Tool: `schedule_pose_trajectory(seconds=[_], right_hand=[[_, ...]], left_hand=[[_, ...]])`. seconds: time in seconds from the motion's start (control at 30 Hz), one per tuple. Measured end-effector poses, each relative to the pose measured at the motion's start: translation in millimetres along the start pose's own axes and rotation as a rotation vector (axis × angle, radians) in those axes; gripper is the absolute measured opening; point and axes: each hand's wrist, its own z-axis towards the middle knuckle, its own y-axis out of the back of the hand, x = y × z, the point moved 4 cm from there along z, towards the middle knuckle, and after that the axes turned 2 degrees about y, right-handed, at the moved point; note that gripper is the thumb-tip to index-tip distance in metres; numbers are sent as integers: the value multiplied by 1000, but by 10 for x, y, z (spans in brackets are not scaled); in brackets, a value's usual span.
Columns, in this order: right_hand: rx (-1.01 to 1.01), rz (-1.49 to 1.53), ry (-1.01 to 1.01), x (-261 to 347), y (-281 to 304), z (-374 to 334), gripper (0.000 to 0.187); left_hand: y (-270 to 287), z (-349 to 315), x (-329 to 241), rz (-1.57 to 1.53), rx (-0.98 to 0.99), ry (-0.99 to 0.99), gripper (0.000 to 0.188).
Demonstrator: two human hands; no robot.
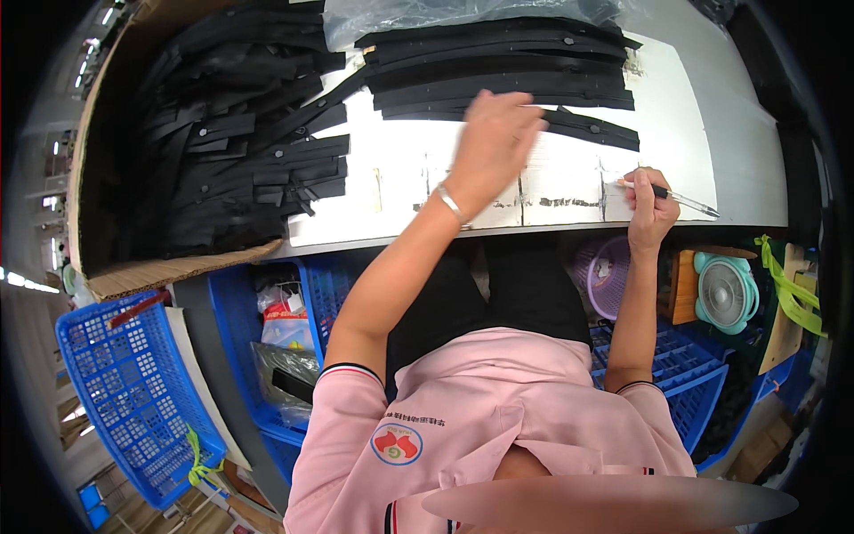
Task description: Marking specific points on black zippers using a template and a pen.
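The white table [569, 169] runs across the upper part of the view, its near edge just above the person's lap. Between the two hands the tabletop is bare, apart from dark scuffs and worn marks near the front edge, so there is open room there. The far side is crowded: a stack of long black strips [507, 76] lies across it, partly under a clear plastic bag [418, 18] at the back. To the left, a cardboard box [133, 267] full of more black strips stands against the table's end and closes off that side.

The left hand [494, 142] is stretched forward over the table, fingers spread loosely and reaching the near edge of the stacked strips. It is blurred, so whether the fingertips press on a strip or only hover above it is hard to tell; it does not seem to grip anything. A thin bracelet [451, 203] sits on that wrist.

The right hand [649, 209] rests at the table's front edge, well apart from the left, fingers closed narrowly around a pen [676, 198] whose tip points right.

Below the table stand blue crates [133, 383], a purple basket [603, 271] and a small green fan [725, 289].
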Motion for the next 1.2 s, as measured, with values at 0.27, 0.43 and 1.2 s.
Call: schedule_pose_trajectory(seconds=[0.27,0.43,1.2], right_hand=[[33,-11,12,55,-26,16,18],[61,13,29,24,-46,12,16],[56,-758,455,442,-192,-569,40]], left_hand=[[1359,-119,1242,613,-338,223,38],[1661,-98,1429,691,-346,336,15],[-163,-966,-574,432,120,-10,69]])
